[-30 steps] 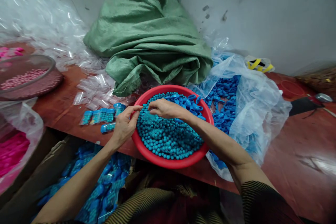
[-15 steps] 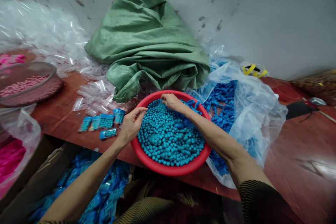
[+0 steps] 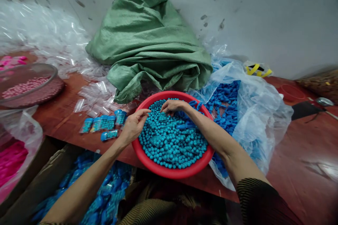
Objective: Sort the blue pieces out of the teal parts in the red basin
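A red basin (image 3: 173,173) holds a heap of round blue beads (image 3: 169,144), with a few blue plastic pieces (image 3: 186,126) lying on top. My left hand (image 3: 135,123) is over the basin's left rim, thumb and fingers closed in a pinch; whatever they may hold is too small to make out. Further back, my right hand (image 3: 172,106) reaches in from the right, its curled fingertips down at the beads and partly hidden. Left of the basin, several clear tubes with blue caps (image 3: 107,122) contain blue beads, one lying apart in front (image 3: 109,134).
Clear empty tubes (image 3: 96,95) are piled behind the filled ones. A green sack (image 3: 155,49) stands behind the basin. Blue parts (image 3: 228,107) spill from a plastic bag (image 3: 261,102) at right. Pink beads fill a bowl (image 3: 52,81) at left; below is a box of blue tubes (image 3: 97,200).
My right hand has moved slightly down and forward into the beads, its fingers now lower. My left hand stays near the left rim, a little further over the beads.
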Available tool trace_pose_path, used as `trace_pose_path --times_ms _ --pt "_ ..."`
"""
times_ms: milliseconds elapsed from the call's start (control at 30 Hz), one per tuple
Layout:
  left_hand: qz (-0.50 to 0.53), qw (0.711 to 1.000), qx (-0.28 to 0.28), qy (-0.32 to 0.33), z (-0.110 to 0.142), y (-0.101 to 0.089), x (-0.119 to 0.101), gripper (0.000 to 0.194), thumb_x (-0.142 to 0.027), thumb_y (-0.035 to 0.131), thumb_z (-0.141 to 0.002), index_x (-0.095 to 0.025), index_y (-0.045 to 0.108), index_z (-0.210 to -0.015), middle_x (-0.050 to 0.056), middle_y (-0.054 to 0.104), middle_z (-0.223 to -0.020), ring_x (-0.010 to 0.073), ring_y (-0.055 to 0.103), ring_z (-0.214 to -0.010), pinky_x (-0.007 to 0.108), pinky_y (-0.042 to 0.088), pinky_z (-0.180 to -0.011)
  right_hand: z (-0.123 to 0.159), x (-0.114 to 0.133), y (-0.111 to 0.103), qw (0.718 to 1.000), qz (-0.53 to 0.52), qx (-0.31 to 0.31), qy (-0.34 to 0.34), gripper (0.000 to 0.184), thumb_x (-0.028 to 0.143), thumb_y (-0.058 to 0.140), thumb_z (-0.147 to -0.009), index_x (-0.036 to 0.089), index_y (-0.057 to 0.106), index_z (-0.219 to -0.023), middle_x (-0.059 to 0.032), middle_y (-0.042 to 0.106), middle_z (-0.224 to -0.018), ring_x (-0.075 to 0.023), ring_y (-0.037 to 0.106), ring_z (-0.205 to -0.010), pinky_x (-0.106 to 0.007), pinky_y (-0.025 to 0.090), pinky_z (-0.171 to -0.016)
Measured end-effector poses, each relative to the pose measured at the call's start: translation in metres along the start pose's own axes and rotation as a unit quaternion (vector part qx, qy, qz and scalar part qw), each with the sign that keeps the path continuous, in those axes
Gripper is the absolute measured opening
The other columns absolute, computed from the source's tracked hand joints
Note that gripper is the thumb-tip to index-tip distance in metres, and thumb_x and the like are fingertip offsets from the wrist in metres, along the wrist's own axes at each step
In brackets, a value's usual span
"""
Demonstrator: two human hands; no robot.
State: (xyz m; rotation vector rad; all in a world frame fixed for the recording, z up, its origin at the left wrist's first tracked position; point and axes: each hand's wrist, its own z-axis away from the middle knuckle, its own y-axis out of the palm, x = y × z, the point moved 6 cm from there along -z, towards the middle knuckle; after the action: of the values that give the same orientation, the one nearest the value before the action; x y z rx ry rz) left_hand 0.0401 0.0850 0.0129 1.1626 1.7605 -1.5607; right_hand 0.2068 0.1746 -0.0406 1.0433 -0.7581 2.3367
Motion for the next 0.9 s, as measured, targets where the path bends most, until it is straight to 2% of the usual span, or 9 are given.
trace_pose_path --times_ms 233,333,467,567,633,667,767,833,900 --pt "-0.025 0.994 0.072 0.076 -0.017 0.025 -0.017 0.038 -0.023 0.059 -0.075 -0.021 0.06 -0.113 0.007 0.065 -0.107 0.0212 0.06 -0.1 0.037 0.048 -0.088 0.019 0.011 -0.005 0.984 -0.15 0.079 -0.054 0.012 0.012 0.059 -0.079 0.012 0.062 -0.091 0.004 0.06 -0.06 -0.0066 0.057 -0.051 -0.017 0.049 -0.051" --pt "0.014 0.992 0.062 0.108 -0.028 0.028 -0.031 0.029 -0.026 0.06 -0.078 -0.021 0.063 -0.106 0.007 0.065 -0.107 0.0205 0.059 -0.102 0.036 0.045 -0.092 0.027 0.024 -0.003 0.967 -0.218 0.099 -0.09 0.01 0.016 0.063 -0.079 0.012 0.06 -0.087 0.0036 0.059 -0.059 -0.0073 0.057 -0.051 -0.018 0.05 -0.051" --pt "0.1 0.992 0.02 0.078 -0.042 0.025 -0.041 0.022 -0.029 0.059 -0.079 -0.018 0.062 -0.098 0.005 0.066 -0.099 0.0183 0.06 -0.095 0.033 0.046 -0.088 0.035 0.038 -0.005 0.951 -0.264 0.081 -0.139 0.01 0.017 0.064 -0.077 0.012 0.056 -0.08 0.0036 0.057 -0.059 -0.0069 0.054 -0.049 -0.018 0.049 -0.048" --pt "0.144 0.988 0.015 0.044 -0.049 0.027 -0.04 0.021 -0.032 0.058 -0.078 -0.017 0.06 -0.092 0.002 0.065 -0.09 0.0153 0.06 -0.083 0.029 0.047 -0.078 0.041 0.04 -0.004 0.953 -0.251 0.077 -0.148 0.009 0.018 0.061 -0.079 0.012 0.054 -0.078 0.0033 0.057 -0.06 -0.0079 0.056 -0.051 -0.019 0.05 -0.048" --pt "0.152 0.988 0.016 0.011 -0.052 0.028 -0.031 0.02 -0.033 0.059 -0.076 -0.017 0.058 -0.086 0.0 0.062 -0.079 0.0131 0.057 -0.071 0.026 0.047 -0.068 0.043 0.037 -0.006 0.966 -0.209 0.04 -0.147 0.007 0.02 0.057 -0.083 0.013 0.056 -0.083 0.0015 0.059 -0.067 -0.0089 0.059 -0.057 -0.02 0.051 -0.05" --pt "0.153 0.988 0.013 -0.01 -0.053 0.027 -0.025 0.02 -0.035 0.059 -0.075 -0.017 0.057 -0.084 -0.001 0.06 -0.073 0.0123 0.055 -0.066 0.025 0.046 -0.063 0.043 0.034 -0.009 0.975 -0.173 0.001 -0.142 0.008 0.02 0.054 -0.084 0.013 0.057 -0.086 0.0002 0.061 -0.072 -0.0089 0.059 -0.058 -0.019 0.05 -0.05" --pt "0.148 0.986 -0.028 -0.066 -0.053 0.018 -0.005 0.024 -0.038 0.059 -0.073 -0.017 0.054 -0.082 -0.003 0.053 -0.065 0.0112 0.051 -0.058 0.023 0.043 -0.051 0.04 0.028 -0.015 0.987 0.012 -0.119 -0.109 0.017 0.015 0.047 -0.086 0.014 0.059 -0.097 -0.0026 0.064 -0.085 -0.0085 0.059 -0.06 -0.02 0.049 -0.052" --pt "0.138 0.986 -0.053 -0.08 -0.052 0.01 0.002 0.025 -0.037 0.059 -0.072 -0.017 0.054 -0.084 -0.003 0.055 -0.068 0.0107 0.051 -0.058 0.021 0.041 -0.048 0.033 0.028 -0.005 0.97 0.18 -0.127 -0.1 0.023 0.012 0.052 -0.081 0.016 0.06 -0.102 -0.0042 0.065 -0.094 -0.0119 0.062 -0.072 -0.022 0.051 -0.062" --pt "0.131 0.986 -0.053 -0.087 -0.05 0.006 0.005 0.025 -0.035 0.06 -0.071 -0.016 0.055 -0.086 -0.001 0.058 -0.072 0.0099 0.05 -0.058 0.02 0.039 -0.047 0.024 0.03 0.013 0.938 0.316 -0.102 -0.103 0.036 0.011 0.062 -0.073 0.017 0.059 -0.109 -0.0077 0.062 -0.109 -0.0184 0.062 -0.09 -0.027 0.051 -0.075"
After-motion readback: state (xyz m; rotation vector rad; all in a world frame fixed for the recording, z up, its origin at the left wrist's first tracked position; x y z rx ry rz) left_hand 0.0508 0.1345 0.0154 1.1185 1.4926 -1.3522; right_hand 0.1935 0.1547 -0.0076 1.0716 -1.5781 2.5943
